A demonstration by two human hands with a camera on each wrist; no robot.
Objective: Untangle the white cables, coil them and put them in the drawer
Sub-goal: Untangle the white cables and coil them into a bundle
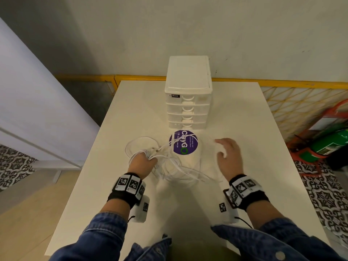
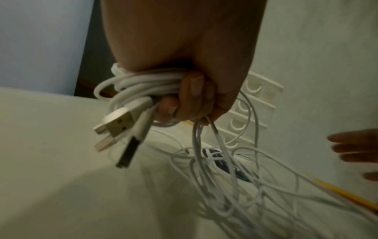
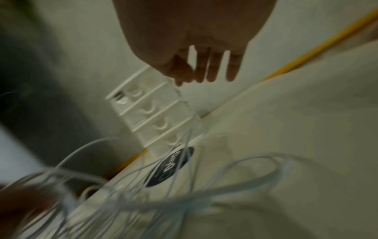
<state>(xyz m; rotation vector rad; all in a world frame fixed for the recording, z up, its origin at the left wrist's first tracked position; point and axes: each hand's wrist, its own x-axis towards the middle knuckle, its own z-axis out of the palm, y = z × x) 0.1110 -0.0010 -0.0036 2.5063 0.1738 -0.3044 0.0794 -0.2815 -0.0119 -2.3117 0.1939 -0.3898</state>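
A tangle of thin white cables [image 1: 173, 166] trails from my left hand [image 1: 144, 162] across the white table [image 1: 235, 113]. In the left wrist view the fingers [image 2: 192, 92] curl round a thick bunch of white cables [image 2: 141, 84], with several USB plugs [image 2: 116, 124] sticking out and loose loops hanging below. My right hand [image 1: 228, 154] hovers to the right with straight, spread fingers [image 3: 210, 69] and holds nothing. The white drawer unit [image 1: 188, 95] stands at the back of the table, all its drawers pushed in.
A round purple sticker [image 1: 183, 142] lies on the table in front of the drawer unit, under some cable loops. A yellow wire fence [image 1: 301, 102] and a green cylinder [image 1: 331, 144] stand to the right beyond the table edge. A pale cabinet [image 1: 28, 100] is on the left.
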